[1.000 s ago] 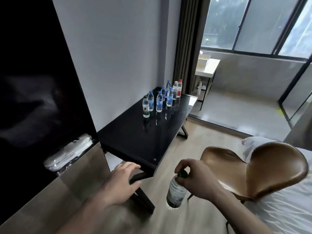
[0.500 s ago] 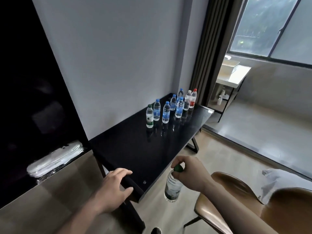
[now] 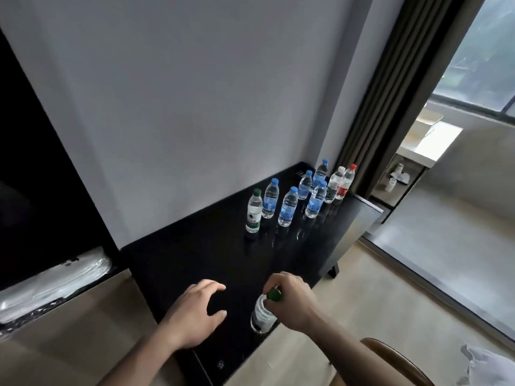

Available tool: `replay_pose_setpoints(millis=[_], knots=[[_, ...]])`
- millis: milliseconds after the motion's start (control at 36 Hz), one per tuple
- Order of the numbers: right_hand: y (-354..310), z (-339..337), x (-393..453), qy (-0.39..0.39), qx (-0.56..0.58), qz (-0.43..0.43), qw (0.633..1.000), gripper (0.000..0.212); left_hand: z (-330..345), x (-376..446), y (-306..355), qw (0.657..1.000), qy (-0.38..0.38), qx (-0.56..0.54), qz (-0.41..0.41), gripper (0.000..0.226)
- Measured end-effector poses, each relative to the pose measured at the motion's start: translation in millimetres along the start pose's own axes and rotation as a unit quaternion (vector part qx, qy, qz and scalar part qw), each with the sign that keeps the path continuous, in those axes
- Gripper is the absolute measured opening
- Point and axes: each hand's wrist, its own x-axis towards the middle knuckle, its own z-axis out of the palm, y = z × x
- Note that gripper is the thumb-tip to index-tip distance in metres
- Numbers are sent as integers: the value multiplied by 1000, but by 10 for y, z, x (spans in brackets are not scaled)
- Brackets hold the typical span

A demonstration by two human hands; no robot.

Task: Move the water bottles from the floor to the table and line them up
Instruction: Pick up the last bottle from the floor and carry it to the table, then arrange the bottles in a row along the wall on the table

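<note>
Single head-worn wide-angle view, looking forward and down from above near end of black table (image 3: 195, 263). Hands close at bottom edge, bottle row (image 3: 301, 196) farther along tabletop, wall behind, window at right. No second view.

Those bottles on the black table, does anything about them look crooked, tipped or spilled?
Nothing tipped or spilled: all eight stand upright. But they form a loose double row, not one line, on the table. The right hand holds another green-capped bottle by its neck.
</note>
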Motion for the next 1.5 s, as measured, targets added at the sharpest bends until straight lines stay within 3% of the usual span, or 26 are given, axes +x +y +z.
replay_pose_setpoints(millis=[639,1000,1250,1500], knots=[[368,-211,1778,-87,43,-100,990,23,-103,1132,130,987,56,-45,-145,50],[748,-227,2394,-200,36,-161,966,18,178,1538,518,967,91,-92,-218,52],[945,-264,2446,-190,65,-111,973,21,191,1583,698,976,83,-94,-177,48],[1213,-432,2330,-209,12,-86,974,67,283,1906,835,995,47,-55,-71,49]])
